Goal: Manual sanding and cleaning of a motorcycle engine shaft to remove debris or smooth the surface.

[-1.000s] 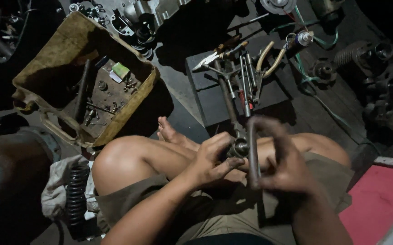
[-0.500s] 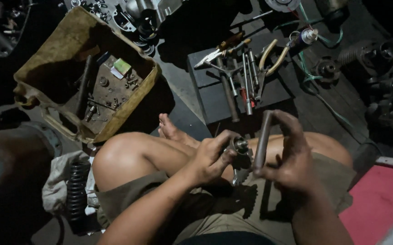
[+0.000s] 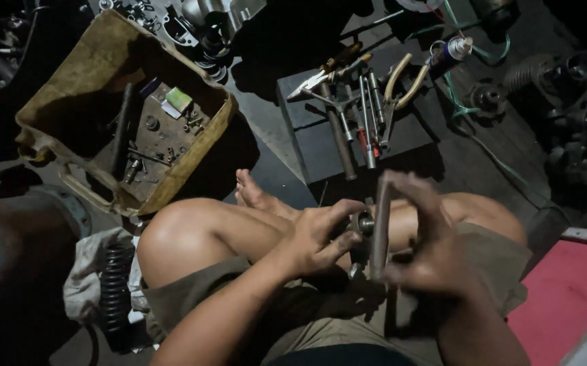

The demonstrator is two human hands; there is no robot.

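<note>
I sit cross-legged on the floor with both hands over my lap. My left hand (image 3: 317, 237) pinches a small round metal part (image 3: 362, 222) between thumb and fingers. My right hand (image 3: 425, 237) grips a long metal tool handle (image 3: 379, 227) held nearly upright, its side against the round part. The right hand is blurred. The lower end of the tool is hidden behind my fingers.
A dark mat (image 3: 320, 146) ahead holds pliers (image 3: 402, 85), screwdrivers and several metal rods. A dirty yellow cut-open container (image 3: 191, 169) with small parts lies at left. A coil spring (image 3: 113, 288) on a rag, a spray can (image 3: 451, 53), engine parts and a red board (image 3: 568, 298) surround me.
My right hand has swung the tool handle up from a tilted to a nearly upright position. The left hand keeps holding the round part.
</note>
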